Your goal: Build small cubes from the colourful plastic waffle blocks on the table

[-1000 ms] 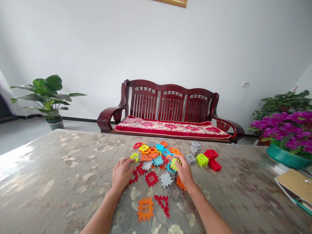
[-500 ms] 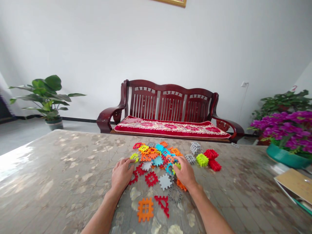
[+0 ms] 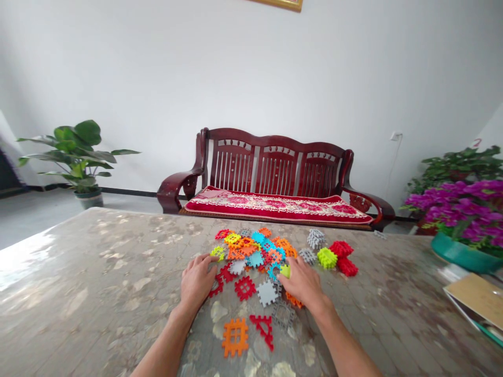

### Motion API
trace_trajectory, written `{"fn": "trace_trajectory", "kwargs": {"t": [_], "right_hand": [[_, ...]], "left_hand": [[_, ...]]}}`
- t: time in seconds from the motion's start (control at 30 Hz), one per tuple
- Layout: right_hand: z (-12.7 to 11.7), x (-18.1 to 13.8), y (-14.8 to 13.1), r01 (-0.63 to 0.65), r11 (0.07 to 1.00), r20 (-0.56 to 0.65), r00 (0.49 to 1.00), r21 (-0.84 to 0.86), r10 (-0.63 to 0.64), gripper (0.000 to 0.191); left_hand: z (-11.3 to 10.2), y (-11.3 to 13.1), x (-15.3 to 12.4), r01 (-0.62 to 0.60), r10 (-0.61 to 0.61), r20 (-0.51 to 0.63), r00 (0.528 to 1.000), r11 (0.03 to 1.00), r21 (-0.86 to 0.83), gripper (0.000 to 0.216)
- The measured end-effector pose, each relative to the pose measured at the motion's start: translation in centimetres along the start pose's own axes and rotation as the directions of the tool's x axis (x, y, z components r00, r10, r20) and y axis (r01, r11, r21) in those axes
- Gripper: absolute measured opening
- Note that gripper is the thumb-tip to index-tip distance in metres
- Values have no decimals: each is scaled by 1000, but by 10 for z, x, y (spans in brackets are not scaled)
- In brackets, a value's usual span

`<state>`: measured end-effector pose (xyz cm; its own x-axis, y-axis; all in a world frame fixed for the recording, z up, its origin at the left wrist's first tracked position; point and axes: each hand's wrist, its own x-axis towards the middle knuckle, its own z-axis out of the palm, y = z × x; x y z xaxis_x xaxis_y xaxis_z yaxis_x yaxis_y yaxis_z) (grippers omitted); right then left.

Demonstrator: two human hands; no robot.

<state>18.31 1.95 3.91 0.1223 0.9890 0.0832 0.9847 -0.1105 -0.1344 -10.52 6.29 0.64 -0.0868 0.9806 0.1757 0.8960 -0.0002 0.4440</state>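
Note:
My left hand [image 3: 197,280] rests on the table with its fingers loosely stretched out, holding nothing. Its fingertips lie beside a yellow-green toothed building piece [image 3: 217,253] and a dark red piece [image 3: 216,286]. At the right side of the heap, my right hand [image 3: 302,280] pinches a lime-green building piece [image 3: 285,270] between thumb and fingers; the hand hides part of it. Blue pieces [image 3: 266,245], an orange piece [image 3: 291,248] and a light grey square [image 3: 268,293] lie around it. Closer to me are an orange window-shaped piece [image 3: 234,337] and a red triangular piece [image 3: 263,331].
Right of the heap stand stacks of grey pieces [image 3: 316,238], lime pieces [image 3: 327,257] and red pieces [image 3: 342,248]. A teal flower pot [image 3: 463,254] and a brown notebook [image 3: 477,298] sit at the table's right. Behind the table [image 3: 98,283] is a wooden bench [image 3: 275,162].
My right hand has closed on the lime-green piece and drawn slightly towards me and to the right. My left hand has stayed in nearly the same place.

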Motion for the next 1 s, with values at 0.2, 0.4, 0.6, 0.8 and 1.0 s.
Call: {"fn": "trace_trajectory", "kwargs": {"t": [0.2,0.4,0.6,0.8,1.0], "right_hand": [[3,3,0,46,994,25,998,101,-49,46],[12,7,7,92,975,9,995,201,-96,47],[7,4,10,73,986,36,996,153,-79,47],[1,7,12,36,990,65,997,133,-45,41],[3,11,18,44,984,45,998,174,-53,41]], "left_hand": [[2,-2,1,-7,7,-24,1000,1000,3,36],[3,-2,1,-7,7,-18,1000,1000,5,36],[2,-2,1,-7,7,-18,1000,1000,5,36],[1,-1,1,-8,8,3,1000,1000,6,38],[-1,0,0,-9,9,1,1000,1000,7,38]]}}
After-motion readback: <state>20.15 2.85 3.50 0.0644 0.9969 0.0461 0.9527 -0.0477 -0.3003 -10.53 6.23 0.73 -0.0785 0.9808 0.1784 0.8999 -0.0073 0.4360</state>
